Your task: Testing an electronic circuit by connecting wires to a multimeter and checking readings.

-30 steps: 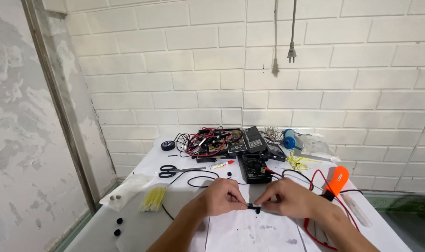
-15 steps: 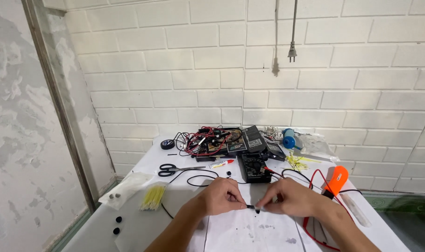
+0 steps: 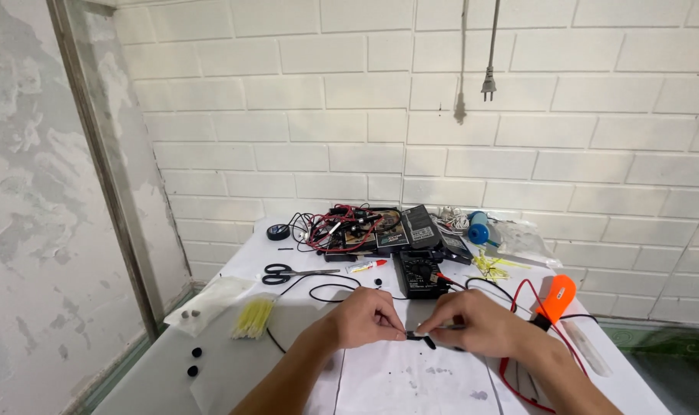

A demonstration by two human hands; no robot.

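Both hands meet over a white sheet of paper (image 3: 411, 380) on the white table (image 3: 165, 369). My left hand (image 3: 369, 317) pinches one end of a small black part (image 3: 419, 336) joined to a thin black wire (image 3: 319, 290). My right hand (image 3: 476, 323) pinches the other end of the same part with fingertips closed. The part is tiny and mostly hidden by the fingers. Just beyond the hands lies a black multimeter (image 3: 419, 271) with red and black leads (image 3: 518, 296).
Black-handled scissors (image 3: 282, 273), a bundle of yellow ties (image 3: 253, 317), a clear bag (image 3: 203, 301), an orange-handled tool (image 3: 554, 297), a blue roll (image 3: 478, 227) and a heap of wires and black adapters (image 3: 380, 227) lie around. A plug (image 3: 488, 84) hangs on the brick wall.
Nothing clear: both hands stay pinched together on the small part, with only slight finger shifts.
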